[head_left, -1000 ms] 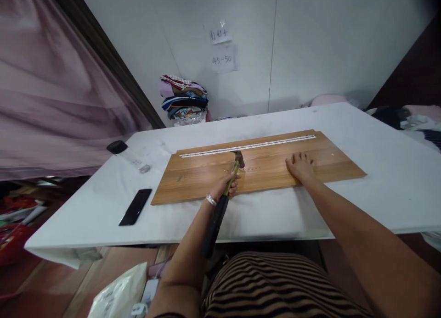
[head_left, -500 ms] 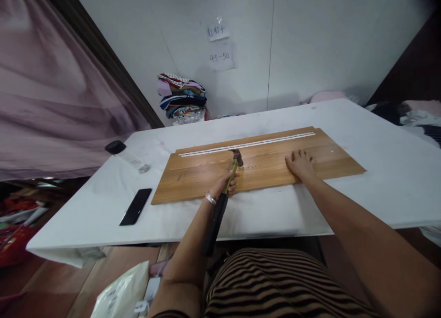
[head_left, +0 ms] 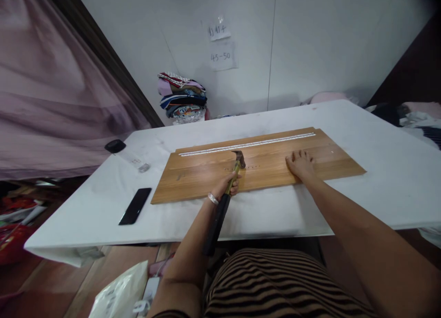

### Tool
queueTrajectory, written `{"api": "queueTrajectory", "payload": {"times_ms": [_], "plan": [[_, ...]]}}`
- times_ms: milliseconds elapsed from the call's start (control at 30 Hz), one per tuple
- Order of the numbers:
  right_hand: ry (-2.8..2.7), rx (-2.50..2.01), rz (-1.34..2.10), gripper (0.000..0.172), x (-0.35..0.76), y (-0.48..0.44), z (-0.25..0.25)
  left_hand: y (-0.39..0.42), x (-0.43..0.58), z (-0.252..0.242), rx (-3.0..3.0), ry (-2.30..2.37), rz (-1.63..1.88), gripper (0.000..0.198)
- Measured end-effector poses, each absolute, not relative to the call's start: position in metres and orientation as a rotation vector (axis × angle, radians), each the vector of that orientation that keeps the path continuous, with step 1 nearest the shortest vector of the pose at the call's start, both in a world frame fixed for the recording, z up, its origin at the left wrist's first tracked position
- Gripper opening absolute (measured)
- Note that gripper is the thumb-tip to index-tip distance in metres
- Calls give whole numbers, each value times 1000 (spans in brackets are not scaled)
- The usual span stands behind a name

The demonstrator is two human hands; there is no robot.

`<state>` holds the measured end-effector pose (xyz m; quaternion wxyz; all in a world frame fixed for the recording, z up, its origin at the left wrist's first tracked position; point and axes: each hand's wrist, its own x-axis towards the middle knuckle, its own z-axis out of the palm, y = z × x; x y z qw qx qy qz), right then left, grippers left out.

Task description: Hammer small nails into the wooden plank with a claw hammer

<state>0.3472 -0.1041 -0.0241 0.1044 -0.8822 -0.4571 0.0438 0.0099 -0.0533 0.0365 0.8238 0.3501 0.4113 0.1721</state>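
Observation:
My left hand [head_left: 226, 185] wraps round the upper handle of a claw hammer [head_left: 217, 219], which has a yellow neck and a black grip. The hammer's head is over the middle of a wooden board [head_left: 196, 175], close to a row of small dark nail points; whether it touches the board I cannot tell. Flat on the board, to the right, rests my right hand [head_left: 302, 165] with its fingers spread and nothing in it. Along the board's far side runs a white strip pair [head_left: 248, 145] with dark edges.
The board lies on a white-covered table [head_left: 275, 212]. At left are a black phone [head_left: 135, 206] and a clear container with a black lid [head_left: 115, 146]. Folded clothes [head_left: 182, 97] are stacked by the wall. A plastic bag [head_left: 120, 290] sits below the table's front edge.
My left hand and the hammer have shifted slightly to the right, the head a little along the row of small dark points. My right hand stays in place on the board.

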Motion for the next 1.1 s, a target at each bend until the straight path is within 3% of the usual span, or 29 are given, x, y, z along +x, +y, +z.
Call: {"api": "queueTrajectory", "payload": {"times_ms": [1100], "plan": [[-1346,-2588,143,63,349,-103,-26,-55,14,39,765,834,372,35]]}}
